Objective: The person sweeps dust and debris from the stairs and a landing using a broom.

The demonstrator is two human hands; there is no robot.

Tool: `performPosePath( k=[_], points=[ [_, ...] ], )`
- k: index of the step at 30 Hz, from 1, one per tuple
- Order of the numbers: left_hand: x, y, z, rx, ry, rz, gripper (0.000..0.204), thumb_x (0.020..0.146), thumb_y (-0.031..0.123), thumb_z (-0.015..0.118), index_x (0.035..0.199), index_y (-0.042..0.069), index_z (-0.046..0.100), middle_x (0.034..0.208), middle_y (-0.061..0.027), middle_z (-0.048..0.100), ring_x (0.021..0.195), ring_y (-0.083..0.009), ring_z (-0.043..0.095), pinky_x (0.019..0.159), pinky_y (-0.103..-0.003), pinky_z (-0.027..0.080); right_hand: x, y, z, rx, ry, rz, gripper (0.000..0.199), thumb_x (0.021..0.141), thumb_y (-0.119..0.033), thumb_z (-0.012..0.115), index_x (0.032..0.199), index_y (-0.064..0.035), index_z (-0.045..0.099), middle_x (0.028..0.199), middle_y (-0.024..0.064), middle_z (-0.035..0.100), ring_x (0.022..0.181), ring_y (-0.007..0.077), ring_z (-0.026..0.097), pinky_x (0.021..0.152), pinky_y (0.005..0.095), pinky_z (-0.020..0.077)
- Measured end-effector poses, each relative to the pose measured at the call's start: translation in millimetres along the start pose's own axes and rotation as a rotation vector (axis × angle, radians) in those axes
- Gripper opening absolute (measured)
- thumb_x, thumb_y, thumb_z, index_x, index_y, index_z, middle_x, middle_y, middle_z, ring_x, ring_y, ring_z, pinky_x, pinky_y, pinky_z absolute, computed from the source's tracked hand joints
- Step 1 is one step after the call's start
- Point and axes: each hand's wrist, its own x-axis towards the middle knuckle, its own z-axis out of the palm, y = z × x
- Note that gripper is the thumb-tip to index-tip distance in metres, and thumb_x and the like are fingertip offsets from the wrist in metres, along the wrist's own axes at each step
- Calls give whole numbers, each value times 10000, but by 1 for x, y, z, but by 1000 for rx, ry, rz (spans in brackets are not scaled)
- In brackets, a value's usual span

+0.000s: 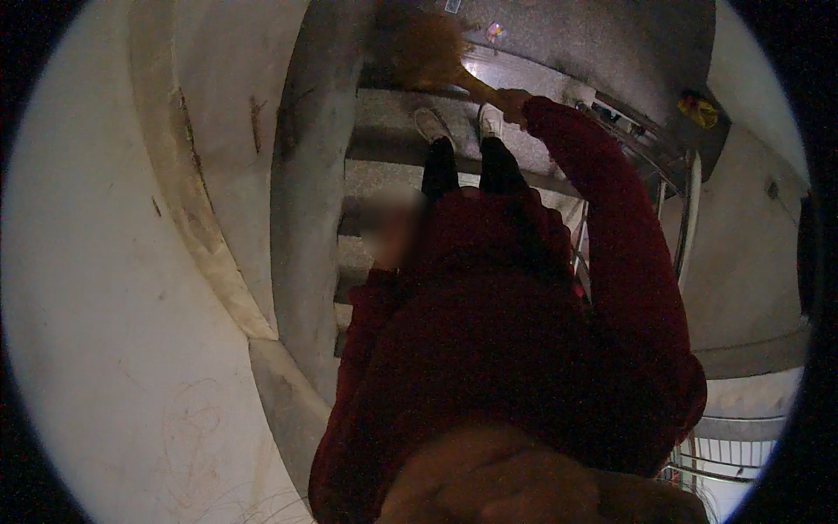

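Note:
I look straight down my dark red sweater, black trousers and pale shoes (434,124), which stand on a grey stone step (384,109). My right hand (513,103) reaches forward at the end of the red sleeve and grips the wooden handle of a broom (429,48). Its brown bristles rest on the landing below my feet. My left hand (391,231) is only a blurred patch at the end of the left sleeve, close to my body; its fingers cannot be made out.
Grey stairs (371,175) run down ahead. A white wall with a stained stone skirting (188,175) curves along the left. A metal railing (685,210) lines the right side. A yellow object (699,110) and a small wrapper (496,33) lie on the landing.

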Motion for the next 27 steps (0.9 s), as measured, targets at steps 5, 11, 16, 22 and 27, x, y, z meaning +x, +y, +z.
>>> performPosePath(
  k=[5,11,16,22,27],
  points=[
    [29,-80,19,70,104,6,322,825,140,457,1129,37,430,1081,-101,494,931,-187,501,782,-301,409,-72,5,12,341,94,143,461,652,-138,593,1066,-34,419,674,109,544,570,189,541,491,352,463],
    [36,-75,-7,324,11,166,310,816,93,458,1121,40,437,1101,-98,485,991,-217,478,819,-337,401,-60,-33,11,581,-235,351,410,694,-194,581,1045,-31,447,698,77,544,560,156,520,547,347,453],
    [17,-67,-30,38,-48,334,308,834,115,424,1139,76,434,1112,-93,479,995,-216,474,780,-321,420,51,-28,50,523,-139,159,334,733,-205,541,1017,-43,473,715,69,551,577,156,520,551,325,448],
    [26,-101,-57,577,-96,300,305,848,129,386,1149,90,424,1117,-79,454,976,-196,477,753,-291,427,49,-11,70,982,-51,239,259,779,-218,492,983,-59,504,734,61,559,597,157,519,555,299,443],
    [33,-79,-47,128,-28,435,306,838,122,413,1140,78,431,1091,-90,472,913,-192,498,676,-285,435,-42,-40,82,931,152,162,301,770,-245,500,990,-40,496,739,85,581,603,183,548,571,296,450]
  ],
)
